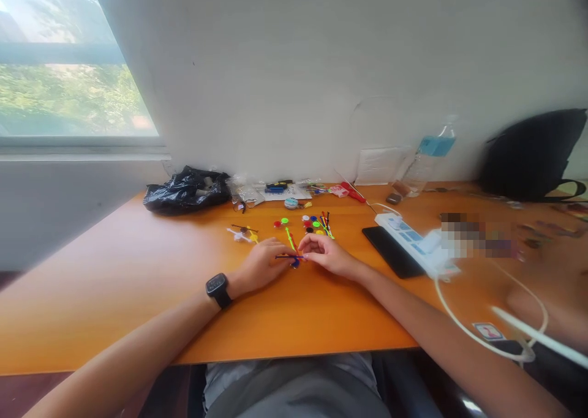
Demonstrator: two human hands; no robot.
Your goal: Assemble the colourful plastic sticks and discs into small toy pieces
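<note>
Head view has both hands partly curled at a blue stick over the worktop (138,295), between the left hand (267,262) and right hand (329,259); whether either grips it, I cannot tell. Coloured discs (285,221) lie just beyond.

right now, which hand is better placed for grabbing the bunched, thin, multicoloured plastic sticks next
Probably the right hand: the bunched sticks lie just beyond it, farther from the left hand.
</note>
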